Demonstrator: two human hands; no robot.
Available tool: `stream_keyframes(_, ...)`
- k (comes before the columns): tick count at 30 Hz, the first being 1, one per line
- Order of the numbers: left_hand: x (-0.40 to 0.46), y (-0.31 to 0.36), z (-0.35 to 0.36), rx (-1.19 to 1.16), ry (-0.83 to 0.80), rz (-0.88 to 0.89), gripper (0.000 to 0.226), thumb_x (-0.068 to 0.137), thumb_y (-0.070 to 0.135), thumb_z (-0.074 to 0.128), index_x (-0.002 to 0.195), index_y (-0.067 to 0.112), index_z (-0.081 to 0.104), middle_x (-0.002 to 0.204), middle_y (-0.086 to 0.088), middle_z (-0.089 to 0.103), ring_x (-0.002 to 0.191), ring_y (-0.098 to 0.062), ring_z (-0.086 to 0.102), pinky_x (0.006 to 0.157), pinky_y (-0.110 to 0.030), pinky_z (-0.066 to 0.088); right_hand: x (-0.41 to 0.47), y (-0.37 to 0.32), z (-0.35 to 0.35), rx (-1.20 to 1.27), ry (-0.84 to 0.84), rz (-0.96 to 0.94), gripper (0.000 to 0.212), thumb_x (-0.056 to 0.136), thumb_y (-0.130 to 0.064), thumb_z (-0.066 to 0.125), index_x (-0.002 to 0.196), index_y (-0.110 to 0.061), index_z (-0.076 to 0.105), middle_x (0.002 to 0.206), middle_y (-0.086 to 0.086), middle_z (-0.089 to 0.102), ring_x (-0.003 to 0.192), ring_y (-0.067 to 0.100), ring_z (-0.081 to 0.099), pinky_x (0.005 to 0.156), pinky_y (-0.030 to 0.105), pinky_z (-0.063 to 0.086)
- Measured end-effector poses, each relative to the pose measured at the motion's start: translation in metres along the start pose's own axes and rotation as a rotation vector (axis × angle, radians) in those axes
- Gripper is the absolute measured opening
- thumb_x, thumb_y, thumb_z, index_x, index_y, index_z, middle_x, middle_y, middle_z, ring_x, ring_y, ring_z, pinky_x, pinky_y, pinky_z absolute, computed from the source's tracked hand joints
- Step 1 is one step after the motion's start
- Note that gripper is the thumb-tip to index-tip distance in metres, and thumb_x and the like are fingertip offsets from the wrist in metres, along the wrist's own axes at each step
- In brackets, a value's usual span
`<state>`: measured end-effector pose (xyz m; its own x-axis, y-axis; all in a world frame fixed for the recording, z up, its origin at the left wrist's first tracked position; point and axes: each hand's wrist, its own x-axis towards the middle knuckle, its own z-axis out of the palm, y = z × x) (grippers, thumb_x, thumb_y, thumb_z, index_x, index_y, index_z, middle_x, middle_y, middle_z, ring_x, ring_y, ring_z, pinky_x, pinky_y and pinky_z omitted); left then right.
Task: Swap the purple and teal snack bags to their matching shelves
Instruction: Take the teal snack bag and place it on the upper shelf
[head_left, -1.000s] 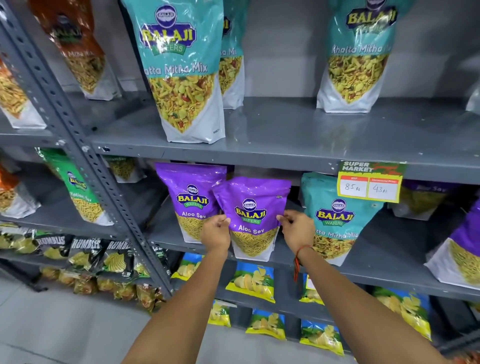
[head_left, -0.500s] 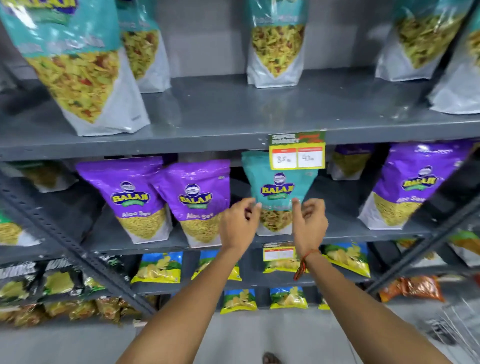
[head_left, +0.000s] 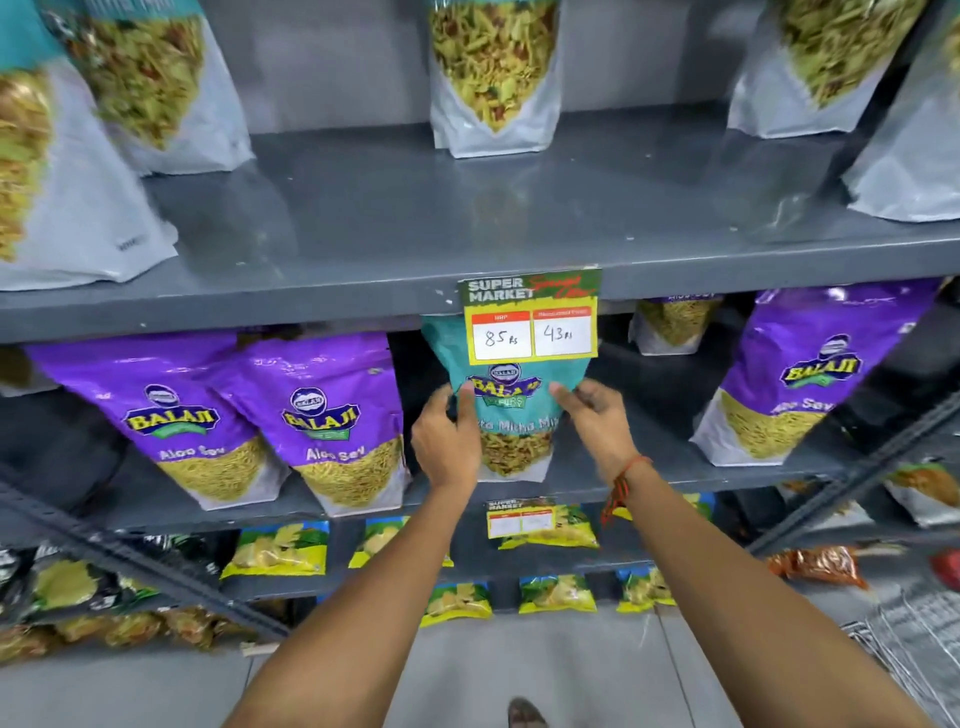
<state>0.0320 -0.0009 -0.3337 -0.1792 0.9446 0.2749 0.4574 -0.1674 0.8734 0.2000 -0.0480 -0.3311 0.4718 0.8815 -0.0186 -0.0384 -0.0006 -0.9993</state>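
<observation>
A teal snack bag stands on the middle shelf among purple bags. My left hand grips its left edge and my right hand grips its right edge. Two purple Aloo Sev bags stand to its left on the same shelf, and another purple bag stands to its right. Several teal bags line the upper shelf, one of them straight above my hands. The teal bag's top is hidden behind a price tag.
A second price tag hangs on the lower shelf's edge, above yellow chip packets. A slanted metal upright crosses at lower left. A wire basket sits on the floor at lower right. A bare stretch of upper shelf lies above the tag.
My hands left the purple bag, moved right and closed on the sides of the teal bag on the middle shelf. The view shifted right and closer.
</observation>
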Motion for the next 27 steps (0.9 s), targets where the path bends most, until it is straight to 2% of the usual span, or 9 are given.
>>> stream_keyframes(4,-0.012,0.006,-0.010,-0.040,0.016,-0.004,0.039,0.091,0.042,0.059,0.069,0.009,0.058,0.065,-0.012,0.063,0.061,-0.034,0.055,0.054,-0.033,0.030,-0.013,0.001,-0.003,-0.004,0.027,-0.002,0.021,0.090,-0.014,0.066,0.109,-0.005,0.072,0.106,0.013,0.075,0.091,0.015,0.072,0.070,0.019,0.057)
stream_keyframes(7,-0.030,0.004,-0.026,-0.079,-0.022,0.018,0.036,0.090,0.041,0.060,0.064,0.016,0.054,0.056,0.000,0.053,0.054,-0.026,0.048,0.053,-0.033,0.031,-0.038,-0.001,-0.009,-0.030,0.042,-0.047,0.022,0.091,-0.010,0.065,0.110,0.000,0.071,0.105,0.014,0.074,0.081,0.004,0.071,0.065,0.015,0.054)
stream_keyframes(11,-0.067,0.009,-0.054,-0.081,-0.050,0.047,0.039,0.092,0.038,0.059,0.060,0.023,0.043,0.047,0.008,0.039,0.047,-0.009,0.035,0.050,-0.030,0.024,-0.084,-0.005,-0.018,-0.012,0.019,-0.077,0.022,0.091,-0.011,0.065,0.111,-0.007,0.072,0.109,0.013,0.075,0.091,0.009,0.072,0.078,0.027,0.059)
stream_keyframes(17,-0.112,-0.004,-0.100,-0.137,-0.076,0.122,0.045,0.088,0.056,0.055,0.079,0.014,0.070,0.063,-0.004,0.065,0.057,-0.021,0.056,0.048,-0.029,0.037,-0.150,-0.027,-0.037,-0.124,-0.059,-0.117,0.017,0.088,-0.014,0.070,0.100,-0.022,0.077,0.103,0.001,0.079,0.097,0.017,0.075,0.081,0.031,0.062)
stream_keyframes(20,-0.119,0.011,-0.127,-0.281,-0.038,0.192,0.042,0.084,0.057,0.058,0.081,0.018,0.073,0.067,0.001,0.070,0.059,-0.018,0.060,0.052,-0.040,0.049,-0.167,-0.054,-0.046,-0.233,-0.141,-0.148,0.030,0.084,-0.033,0.074,0.077,-0.003,0.074,0.079,0.021,0.075,0.067,0.031,0.069,0.061,0.043,0.055)
stream_keyframes(22,-0.116,0.035,-0.144,-0.367,0.002,0.220,0.034,0.080,0.053,0.061,0.076,0.021,0.072,0.069,0.007,0.071,0.066,-0.009,0.061,0.062,-0.037,0.052,-0.172,-0.084,-0.046,-0.253,-0.161,-0.202,0.056,0.080,-0.035,0.077,0.055,0.001,0.041,0.052,0.021,0.037,0.051,0.020,0.033,0.051,0.033,0.028)
stream_keyframes(23,-0.110,0.050,-0.152,-0.403,0.019,0.243,0.028,0.079,0.052,0.062,0.072,0.027,0.070,0.068,0.011,0.070,0.066,-0.003,0.059,0.065,-0.033,0.051,-0.172,-0.104,-0.044,-0.257,-0.145,-0.251,0.060,0.079,-0.031,0.077,0.054,-0.002,0.031,0.055,0.013,0.022,0.054,0.017,0.023,0.051,0.030,0.020)
stream_keyframes(25,-0.092,0.085,-0.167,-0.455,0.067,0.302,0.018,0.078,0.047,0.064,0.067,0.033,0.066,0.067,0.020,0.069,0.063,0.002,0.057,0.065,-0.029,0.049,-0.175,-0.150,-0.035,-0.212,-0.159,-0.335,0.057,0.079,-0.024,0.077,0.053,-0.002,0.031,0.059,0.007,0.018,0.055,0.014,0.020,0.049,0.026,0.017)
stream_keyframes(27,-0.069,0.125,-0.179,-0.508,0.106,0.372,0.015,0.079,0.040,0.067,0.068,0.030,0.068,0.066,0.026,0.067,0.060,0.004,0.057,0.062,-0.019,0.046,-0.170,-0.197,-0.028,-0.136,-0.160,-0.419,0.037,0.082,-0.013,0.074,0.054,-0.007,0.050,0.046,-0.005,0.034,0.045,0.008,0.030,0.046,0.019,0.026)
